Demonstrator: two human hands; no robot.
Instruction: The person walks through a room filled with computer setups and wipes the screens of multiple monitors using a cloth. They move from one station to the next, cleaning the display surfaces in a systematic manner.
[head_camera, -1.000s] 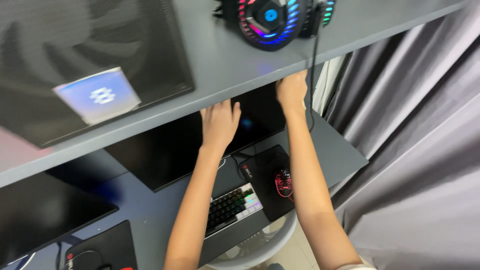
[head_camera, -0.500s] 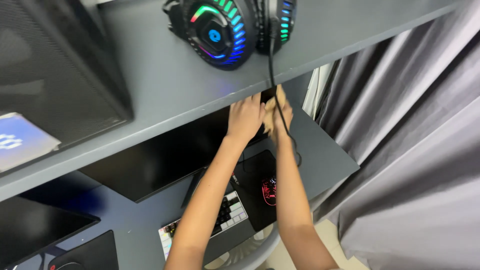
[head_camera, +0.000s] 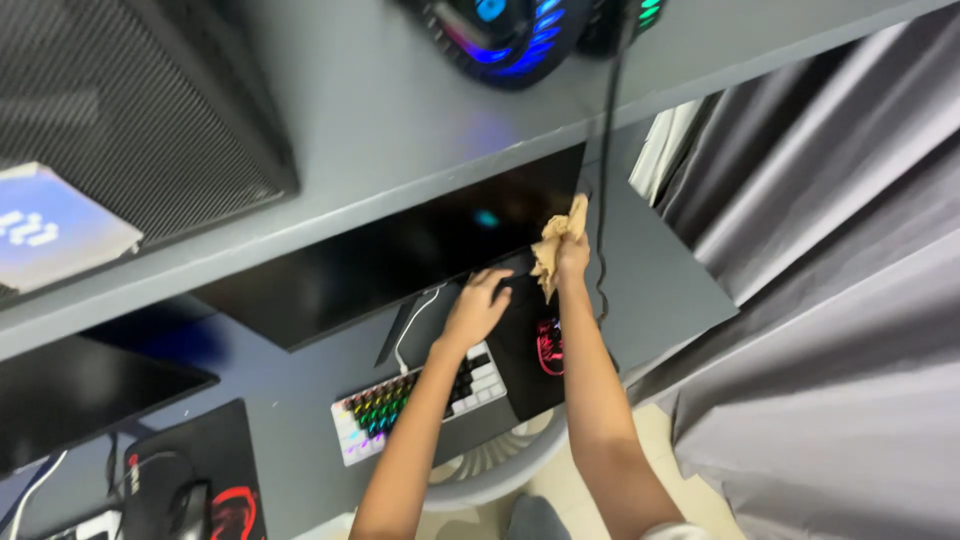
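Beneath the grey shelf (head_camera: 400, 130), whose front edge cuts off the monitor's (head_camera: 400, 255) top, much stays hidden — the headset (head_camera: 520, 30) at 12 o'clock is cropped by the frame. Right hand (head_camera: 572, 258) is clamped on a crumpled brown cloth (head_camera: 555, 245) at the monitor's lower right corner; the cloth's long axis runs upright, toward 12. Left hand (head_camera: 478, 310), fingers spread flat, rests on the worktop (head_camera: 660, 280) above the lit keyboard (head_camera: 420, 400) — holding nothing. Open worktop lies toward 3 o'clock, ending at the curtain (head_camera: 830, 300).
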